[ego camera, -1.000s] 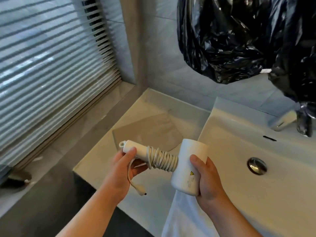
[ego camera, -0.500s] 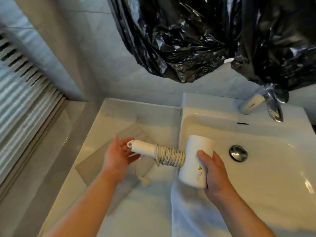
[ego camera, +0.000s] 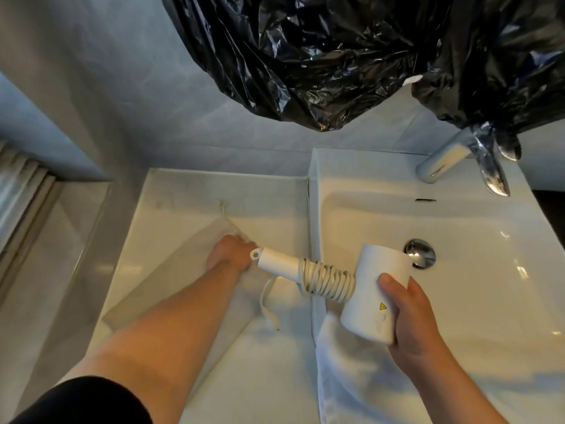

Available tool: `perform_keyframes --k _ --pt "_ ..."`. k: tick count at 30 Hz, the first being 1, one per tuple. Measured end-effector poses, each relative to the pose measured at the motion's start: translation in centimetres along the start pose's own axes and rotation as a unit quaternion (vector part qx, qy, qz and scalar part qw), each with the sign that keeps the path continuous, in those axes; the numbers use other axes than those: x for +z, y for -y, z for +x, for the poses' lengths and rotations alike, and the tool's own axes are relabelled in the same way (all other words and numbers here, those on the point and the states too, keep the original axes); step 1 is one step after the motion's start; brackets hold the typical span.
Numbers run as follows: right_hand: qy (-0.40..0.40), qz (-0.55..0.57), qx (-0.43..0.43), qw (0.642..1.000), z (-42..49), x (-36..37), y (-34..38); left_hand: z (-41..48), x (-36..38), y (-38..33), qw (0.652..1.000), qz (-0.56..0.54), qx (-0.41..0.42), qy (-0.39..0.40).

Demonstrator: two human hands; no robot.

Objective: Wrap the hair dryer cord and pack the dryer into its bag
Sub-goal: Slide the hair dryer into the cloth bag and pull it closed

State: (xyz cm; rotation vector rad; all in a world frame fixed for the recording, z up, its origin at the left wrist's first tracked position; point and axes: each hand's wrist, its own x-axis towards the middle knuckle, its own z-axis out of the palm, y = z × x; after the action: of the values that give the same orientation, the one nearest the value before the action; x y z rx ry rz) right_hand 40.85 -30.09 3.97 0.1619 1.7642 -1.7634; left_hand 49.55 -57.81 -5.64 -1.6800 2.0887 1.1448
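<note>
White plastic hair dryer (ego camera: pixel 371 289) hangs in the air over the near left rim of the white ceramic sink (ego camera: pixel 477 270), its short barrel to the right and its slim handle pointing left. Round the barrel the right hand (ego camera: pixel 412 325) has a firm grip, with the thumb laid across the near face and the fingers curled behind. A white cord (ego camera: pixel 328 281) is wound in tight coils round the handle where it meets the barrel. Its loose end drops in a loop, and the small plug (ego camera: pixel 273 321) dangles near the counter.

Left of the sink, a pale grey flat fabric bag (ego camera: pixel 171 286) lies slack on the white counter (ego camera: pixel 214 191). On the bag's far right edge rests the left hand (ego camera: pixel 230 252), just left of the handle's tip. Its fingers are bent down out of sight under the knuckles, so I cannot tell whether they pinch the cloth.

A white towel (ego camera: pixel 345 377) drapes over the sink's near left rim, below the dryer. Just beyond the barrel sits the round metal drain (ego camera: pixel 423 255), and a chrome faucet (ego camera: pixel 443 162) stands at the far right. Crumpled black plastic sheeting (ego camera: pixel 305 56) hangs on the far wall above.
</note>
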Motion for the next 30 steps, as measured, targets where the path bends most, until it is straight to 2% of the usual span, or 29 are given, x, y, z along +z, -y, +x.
perform_keyframes --k 7,12,16,19,21,24,26,30 --pt "-0.017 0.002 -0.001 1.000 -0.5 0.0 0.1 -1.7 -1.2 2.2 0.996 0.018 0.088 0.001" --pt "-0.001 0.012 -0.009 1.000 -1.4 0.3 0.8 -5.0 -4.6 4.0 0.979 0.100 0.172 -0.035" --pt "0.015 0.035 -0.019 0.999 -2.5 1.3 1.6 -7.7 -5.7 5.3 0.958 0.174 0.226 -0.022" --pt "0.023 0.049 -0.023 0.998 -3.1 2.1 2.3 -9.3 -5.6 6.3 0.950 0.184 0.251 -0.017" --pt "0.029 0.043 -0.032 0.998 -3.4 2.4 2.9 -9.8 -5.3 6.8 0.960 0.142 0.240 -0.019" --pt "0.019 0.023 -0.042 0.999 -4.1 2.7 3.2 -9.8 -4.8 7.3 0.983 -0.023 0.181 -0.028" --pt "0.005 0.007 -0.039 0.999 -4.6 2.9 2.7 -9.5 -4.9 7.3 0.983 -0.087 0.155 -0.037" --pt "-0.020 -0.017 -0.018 0.999 -5.9 3.8 0.9 -9.5 -5.3 6.9 0.974 -0.169 0.149 -0.008"
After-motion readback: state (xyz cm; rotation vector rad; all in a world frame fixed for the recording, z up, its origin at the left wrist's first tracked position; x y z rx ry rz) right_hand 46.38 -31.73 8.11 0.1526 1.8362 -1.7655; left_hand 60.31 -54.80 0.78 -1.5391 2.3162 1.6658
